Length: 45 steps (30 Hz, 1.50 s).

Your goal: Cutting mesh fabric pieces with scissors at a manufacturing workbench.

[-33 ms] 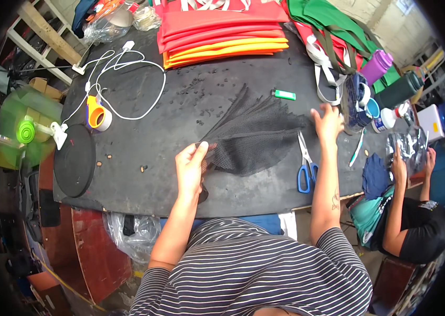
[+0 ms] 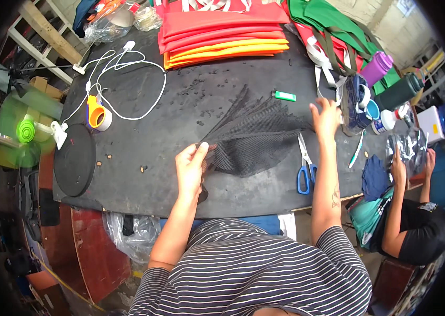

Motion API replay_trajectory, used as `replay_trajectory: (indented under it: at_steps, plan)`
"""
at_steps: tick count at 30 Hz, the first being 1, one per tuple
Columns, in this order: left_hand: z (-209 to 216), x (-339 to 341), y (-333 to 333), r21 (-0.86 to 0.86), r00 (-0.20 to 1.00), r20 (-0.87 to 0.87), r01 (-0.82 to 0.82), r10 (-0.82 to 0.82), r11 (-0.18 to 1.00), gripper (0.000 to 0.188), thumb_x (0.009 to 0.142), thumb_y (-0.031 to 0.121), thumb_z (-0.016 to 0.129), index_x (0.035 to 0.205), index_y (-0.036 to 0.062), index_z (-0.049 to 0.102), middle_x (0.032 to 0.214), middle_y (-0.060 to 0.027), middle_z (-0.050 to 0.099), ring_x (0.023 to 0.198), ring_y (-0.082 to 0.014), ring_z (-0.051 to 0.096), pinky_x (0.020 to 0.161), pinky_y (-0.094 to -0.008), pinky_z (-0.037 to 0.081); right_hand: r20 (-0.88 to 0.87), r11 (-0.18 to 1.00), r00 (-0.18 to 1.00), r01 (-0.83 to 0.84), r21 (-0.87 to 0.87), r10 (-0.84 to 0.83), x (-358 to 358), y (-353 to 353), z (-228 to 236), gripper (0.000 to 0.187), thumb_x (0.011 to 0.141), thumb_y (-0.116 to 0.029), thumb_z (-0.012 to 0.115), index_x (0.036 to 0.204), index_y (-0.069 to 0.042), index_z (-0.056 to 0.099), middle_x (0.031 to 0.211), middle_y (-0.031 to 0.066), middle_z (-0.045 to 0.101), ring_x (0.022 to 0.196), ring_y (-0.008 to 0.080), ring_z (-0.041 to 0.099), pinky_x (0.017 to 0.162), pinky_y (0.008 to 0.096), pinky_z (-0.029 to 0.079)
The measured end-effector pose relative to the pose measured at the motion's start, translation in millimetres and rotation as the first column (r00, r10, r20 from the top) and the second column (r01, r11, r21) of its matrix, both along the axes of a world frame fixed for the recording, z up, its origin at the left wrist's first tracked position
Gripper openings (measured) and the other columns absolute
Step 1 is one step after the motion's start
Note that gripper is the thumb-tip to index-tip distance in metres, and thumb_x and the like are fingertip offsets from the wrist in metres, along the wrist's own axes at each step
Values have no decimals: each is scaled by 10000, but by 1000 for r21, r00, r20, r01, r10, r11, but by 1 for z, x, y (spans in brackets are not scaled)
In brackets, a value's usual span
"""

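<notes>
A piece of black mesh fabric point(image 2: 256, 137) lies fanned out over the dark table, its far edge frayed-looking. My left hand point(image 2: 191, 160) pinches its left end between thumb and fingers. To the right of the mesh, my right hand point(image 2: 327, 122) reaches forward with fingers apart and nothing visible in it. White straps point(image 2: 326, 71) hang just beyond its fingertips. Blue-handled scissors point(image 2: 304, 168) rest beside my right forearm, blades pointing away from me. A green lighter point(image 2: 284, 96) lies past the mesh, left of my right hand.
Folded red and orange fabric point(image 2: 225, 37) is stacked at the back. Small black scraps point(image 2: 209, 89) litter the table. A tape dispenser point(image 2: 97, 115), white cable point(image 2: 165, 87) and black webbing roll point(image 2: 74, 160) sit left. Bottles point(image 2: 377, 68) stand right, near a co-worker's hands point(image 2: 398, 168).
My right hand has shifted slightly farther away from me, toward the white straps. The left hand and the mesh stay in place.
</notes>
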<state>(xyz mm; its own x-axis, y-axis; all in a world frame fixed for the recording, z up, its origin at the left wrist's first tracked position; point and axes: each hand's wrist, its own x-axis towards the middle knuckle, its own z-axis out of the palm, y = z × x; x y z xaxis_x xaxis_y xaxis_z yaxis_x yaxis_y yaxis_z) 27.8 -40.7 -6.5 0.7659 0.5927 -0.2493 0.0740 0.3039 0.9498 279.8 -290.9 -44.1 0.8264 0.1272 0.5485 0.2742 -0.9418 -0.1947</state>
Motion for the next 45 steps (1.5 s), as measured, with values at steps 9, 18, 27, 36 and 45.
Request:
replay_trajectory:
  at_steps: [9, 18, 27, 36, 45]
  plan:
    - [8, 4, -2, 158, 999, -22, 32, -29, 987, 205, 859, 213, 570, 823, 21, 631, 486, 73, 426, 360, -12, 296, 323, -197, 197, -325, 844, 803, -535, -27, 499, 68, 64, -16, 283, 734, -195, 645, 998, -111, 586, 939, 88, 569, 901, 313, 512, 793, 415, 413]
    - [10, 3, -7, 184, 998, -52, 29, -20, 982, 198, 850, 213, 591, 775, 33, 628, 475, 100, 358, 396, 3, 262, 351, -205, 177, -182, 416, 488, -428, 802, 854, -74, 89, 48, 247, 829, -266, 493, 840, -24, 546, 800, 40, 492, 778, 149, 469, 718, 287, 391]
    - [-3, 5, -4, 212, 999, 33, 30, -37, 977, 181, 848, 159, 590, 781, -9, 610, 581, 47, 518, 446, -1, 384, 375, -179, 258, -172, 482, 484, -644, 594, 858, -140, 119, 34, 322, 682, -110, 611, 902, -31, 389, 829, 131, 450, 664, 321, 534, 556, 380, 449]
    - [3, 3, -3, 160, 996, 73, 31, -44, 987, 161, 847, 117, 587, 773, -26, 596, 677, 12, 563, 583, -21, 476, 493, -175, 378, -175, 488, 479, -676, 553, 860, -142, 124, 35, 325, 669, -103, 616, 895, -38, 391, 805, 110, 442, 610, 286, 506, 549, 357, 433]
    - [7, 2, -2, 177, 999, 26, 39, -44, 983, 166, 850, 121, 581, 781, -29, 603, 690, -8, 590, 581, -33, 502, 500, -175, 395, -194, 333, 346, -410, 849, 918, -126, 114, 31, 320, 717, -141, 655, 942, -36, 452, 854, 50, 512, 760, 144, 532, 688, 271, 437]
